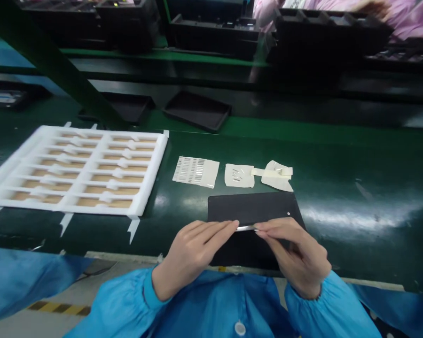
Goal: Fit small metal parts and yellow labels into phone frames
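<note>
My left hand (193, 246) and my right hand (296, 251) meet over a flat black panel (255, 209) lying at the near edge of the green belt. Between their fingertips they pinch a thin silvery strip (246, 228), one hand at each end. Both hands have their fingers pressed together on it. My sleeves are blue. Just beyond the panel lie a white sheet with rows of small silvery strips (196, 171) and two more white backing sheets (239, 175) (278, 174) carrying a few small pieces.
A white foam tray (154, 169) with slotted rows of tan parts sits on the left of the green belt (366, 188). Black trays (197, 110) lie farther back, with stacked black trays on a shelf. A person in pink (409, 19) works at the far right.
</note>
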`<state>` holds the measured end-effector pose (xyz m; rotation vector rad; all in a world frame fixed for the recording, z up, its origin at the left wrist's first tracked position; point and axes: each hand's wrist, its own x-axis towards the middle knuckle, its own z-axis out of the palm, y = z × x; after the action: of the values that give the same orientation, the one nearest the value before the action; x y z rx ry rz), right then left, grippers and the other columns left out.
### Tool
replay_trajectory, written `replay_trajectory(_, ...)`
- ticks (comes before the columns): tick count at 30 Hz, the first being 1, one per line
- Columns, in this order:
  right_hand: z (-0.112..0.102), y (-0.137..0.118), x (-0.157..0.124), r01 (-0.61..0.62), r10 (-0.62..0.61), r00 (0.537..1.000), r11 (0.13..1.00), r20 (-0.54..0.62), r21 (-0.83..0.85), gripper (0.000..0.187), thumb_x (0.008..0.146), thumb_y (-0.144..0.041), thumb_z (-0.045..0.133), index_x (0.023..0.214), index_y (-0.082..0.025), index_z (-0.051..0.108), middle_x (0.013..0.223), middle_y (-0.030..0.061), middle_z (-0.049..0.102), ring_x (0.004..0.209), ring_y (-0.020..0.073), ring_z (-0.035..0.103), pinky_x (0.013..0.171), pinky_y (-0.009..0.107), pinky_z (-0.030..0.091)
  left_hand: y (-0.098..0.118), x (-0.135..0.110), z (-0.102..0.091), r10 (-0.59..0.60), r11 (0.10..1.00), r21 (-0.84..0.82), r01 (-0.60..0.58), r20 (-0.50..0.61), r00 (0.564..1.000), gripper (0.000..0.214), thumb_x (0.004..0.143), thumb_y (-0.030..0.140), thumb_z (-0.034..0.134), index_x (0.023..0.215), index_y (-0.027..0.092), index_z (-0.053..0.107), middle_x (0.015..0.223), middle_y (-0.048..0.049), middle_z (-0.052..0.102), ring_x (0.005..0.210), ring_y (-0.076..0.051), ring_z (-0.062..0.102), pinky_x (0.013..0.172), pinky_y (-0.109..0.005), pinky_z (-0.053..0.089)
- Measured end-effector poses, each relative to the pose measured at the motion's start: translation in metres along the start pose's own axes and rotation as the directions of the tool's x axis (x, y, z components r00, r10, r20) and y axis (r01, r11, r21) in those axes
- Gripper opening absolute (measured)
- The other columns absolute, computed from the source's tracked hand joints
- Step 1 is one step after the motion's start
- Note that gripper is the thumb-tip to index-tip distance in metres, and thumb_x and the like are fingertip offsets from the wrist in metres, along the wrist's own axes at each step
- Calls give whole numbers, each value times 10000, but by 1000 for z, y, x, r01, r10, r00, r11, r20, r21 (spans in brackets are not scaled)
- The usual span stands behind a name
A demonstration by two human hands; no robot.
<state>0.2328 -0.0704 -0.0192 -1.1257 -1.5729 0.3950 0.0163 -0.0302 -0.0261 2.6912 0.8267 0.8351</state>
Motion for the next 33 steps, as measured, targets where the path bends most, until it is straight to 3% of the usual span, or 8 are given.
replay_trajectory(5, 9, -2, 10, 187, -161, 959, 978, 233, -94, 329, 816, 19, 664, 1048, -214, 654, 956, 49, 759, 877, 203, 708, 729, 361, 573, -8, -7, -2, -52, 992, -123, 39, -110, 993, 186, 897, 117, 659, 1081, 144, 646, 984, -36, 765, 856, -149, 725, 716, -262, 526)
replay_trajectory(10, 10, 2, 13, 228, -147, 895, 962, 421, -148, 282, 840, 0, 653, 1044, -195, 642, 968, 38, 758, 904, 181, 696, 749, 333, 546, -12, -8, 5, -88, 977, -205, 52, -170, 982, 153, 896, 114, 656, 1040, 164, 656, 965, -23, 769, 818, -136, 728, 704, -253, 534)
replay_trajectory(17, 0, -9, 13, 204, -59, 858, 951, 511, -232, 230, 886, -33, 609, 1058, -182, 642, 1012, 50, 743, 986, 179, 680, 811, 310, 555, -13, -7, 6, -84, 972, -235, 32, -213, 973, 82, 918, 128, 625, 984, 161, 661, 923, -15, 772, 790, -123, 728, 681, -237, 545)
replay_trajectory(25, -4, -20, 15, 324, -93, 785, 904, 612, -279, 277, 907, 2, 531, 1141, -111, 626, 1104, 69, 729, 1151, 191, 622, 1003, 319, 505, -15, -9, 10, -48, 971, -237, -19, -274, 960, 86, 916, 109, 621, 984, 148, 655, 909, -25, 778, 780, -134, 732, 670, -241, 549)
replay_trajectory(30, -2, -20, 13, 356, -101, 780, 883, 618, -305, 273, 909, -2, 529, 1149, -94, 619, 1122, 85, 721, 1166, 212, 614, 996, 345, 512, -15, -11, 11, -52, 971, -240, -13, -261, 964, 92, 918, 99, 615, 988, 145, 654, 919, -28, 774, 793, -137, 730, 664, -244, 541)
replay_trajectory(33, 2, -17, 9, 327, -92, 808, 892, 582, -313, 270, 896, -8, 572, 1137, -117, 623, 1127, 79, 721, 1150, 202, 623, 975, 344, 520, -15, -10, 11, -54, 970, -244, -12, -262, 964, 89, 904, 89, 636, 979, 134, 655, 923, -29, 772, 799, -138, 729, 674, -244, 540)
